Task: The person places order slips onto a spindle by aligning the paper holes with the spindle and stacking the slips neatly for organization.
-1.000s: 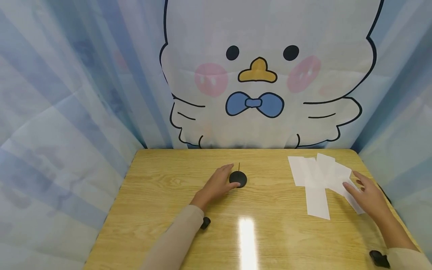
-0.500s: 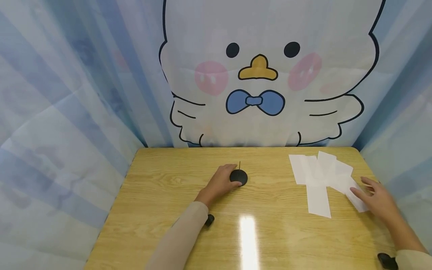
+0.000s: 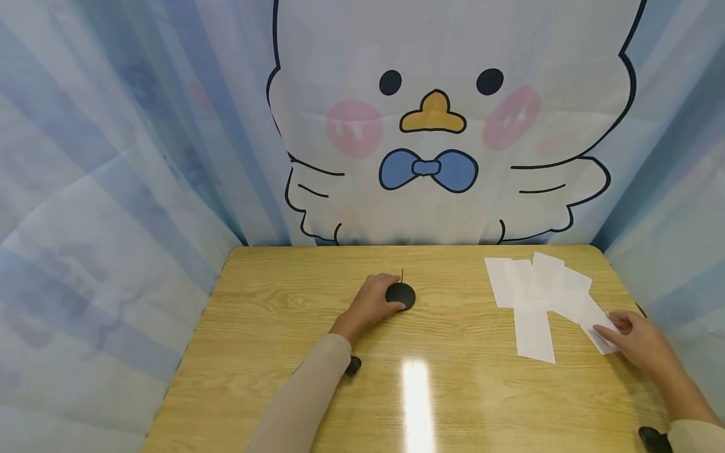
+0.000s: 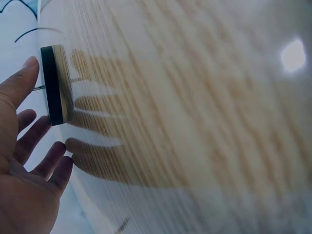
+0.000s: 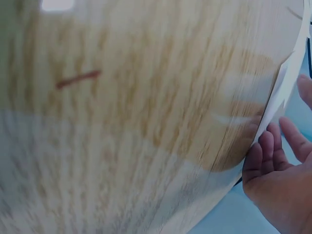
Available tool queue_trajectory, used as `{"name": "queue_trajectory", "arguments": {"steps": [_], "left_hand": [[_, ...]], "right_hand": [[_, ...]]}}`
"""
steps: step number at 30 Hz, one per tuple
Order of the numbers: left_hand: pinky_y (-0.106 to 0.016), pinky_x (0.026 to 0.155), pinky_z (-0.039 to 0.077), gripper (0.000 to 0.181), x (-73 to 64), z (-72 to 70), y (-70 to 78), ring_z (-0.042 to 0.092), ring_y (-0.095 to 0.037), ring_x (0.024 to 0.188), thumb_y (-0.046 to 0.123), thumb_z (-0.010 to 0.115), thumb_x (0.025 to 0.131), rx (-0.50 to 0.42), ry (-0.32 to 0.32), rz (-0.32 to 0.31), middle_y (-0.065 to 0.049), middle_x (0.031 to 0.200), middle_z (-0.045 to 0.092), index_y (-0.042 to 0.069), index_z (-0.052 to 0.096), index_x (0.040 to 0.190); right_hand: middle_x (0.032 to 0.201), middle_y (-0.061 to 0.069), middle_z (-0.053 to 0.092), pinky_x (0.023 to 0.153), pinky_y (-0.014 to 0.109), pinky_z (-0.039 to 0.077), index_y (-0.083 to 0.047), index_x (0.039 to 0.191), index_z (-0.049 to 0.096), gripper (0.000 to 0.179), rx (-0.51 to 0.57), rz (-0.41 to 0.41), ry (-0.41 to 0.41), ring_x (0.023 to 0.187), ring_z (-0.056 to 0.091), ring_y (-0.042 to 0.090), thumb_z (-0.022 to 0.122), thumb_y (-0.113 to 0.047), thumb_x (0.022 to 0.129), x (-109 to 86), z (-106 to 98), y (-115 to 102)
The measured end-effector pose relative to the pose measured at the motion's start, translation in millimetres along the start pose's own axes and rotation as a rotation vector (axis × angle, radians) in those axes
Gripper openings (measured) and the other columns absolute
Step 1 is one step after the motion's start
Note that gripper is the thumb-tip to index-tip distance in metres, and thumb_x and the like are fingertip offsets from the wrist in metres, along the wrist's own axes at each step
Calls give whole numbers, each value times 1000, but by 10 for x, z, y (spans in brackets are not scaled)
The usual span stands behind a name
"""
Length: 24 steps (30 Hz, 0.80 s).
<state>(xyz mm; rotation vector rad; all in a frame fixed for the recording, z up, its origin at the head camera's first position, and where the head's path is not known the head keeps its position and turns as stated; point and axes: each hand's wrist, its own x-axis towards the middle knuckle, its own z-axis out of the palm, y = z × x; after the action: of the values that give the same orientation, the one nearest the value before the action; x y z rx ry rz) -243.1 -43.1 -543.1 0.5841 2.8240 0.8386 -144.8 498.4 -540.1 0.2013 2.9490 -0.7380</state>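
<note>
In the head view my left hand [image 3: 372, 302] holds the flat round black base of a bill spike [image 3: 401, 297], thumb at the near side and fingers at the far side. A thin upright pin rises from it. The left wrist view shows the black base [image 4: 52, 85] edge-on, between the thumb and the fingers. On the right, several white paper slips [image 3: 533, 333] lie overlapping in a fan. My right hand [image 3: 640, 336] is over the outer end of the rightmost slip [image 3: 591, 318]. Its thumb and fingers are apart, with fingertips close to the paper [image 5: 280, 87] in the right wrist view.
Both hands work over a glossy wood-grain table [image 3: 272, 352] with a bright light reflection in front. Behind it hangs a curtain [image 3: 430, 214] with a cartoon bird, and more curtains stand at both sides. A small black device [image 3: 654, 438] sits at the right wrist.
My right hand has shifted right and toward me along the rightmost slip, and its thumb and fingers have drawn nearer together. The left hand stays at the bill spike.
</note>
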Motion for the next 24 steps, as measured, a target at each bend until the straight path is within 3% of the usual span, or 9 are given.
{"name": "queue_trajectory", "arguments": {"steps": [13,24], "left_hand": [[-45,115,43,58,26,36,27,48,-27,139,42,75,94,48,5,-6,-4,148,58,17,60,145],[-47,116,41,58,-17,15,40,48,-28,139,40,76,94,21,17,-12,-4,147,58,16,61,144]], "right_hand": [[116,45,58,81,61,49,24,122,54,68,-73,1,64,103,57,59,68,-39,100,-37,27,20],[113,44,58,83,62,48,26,121,52,72,-105,65,11,101,55,59,68,-40,99,-31,15,-68]]}}
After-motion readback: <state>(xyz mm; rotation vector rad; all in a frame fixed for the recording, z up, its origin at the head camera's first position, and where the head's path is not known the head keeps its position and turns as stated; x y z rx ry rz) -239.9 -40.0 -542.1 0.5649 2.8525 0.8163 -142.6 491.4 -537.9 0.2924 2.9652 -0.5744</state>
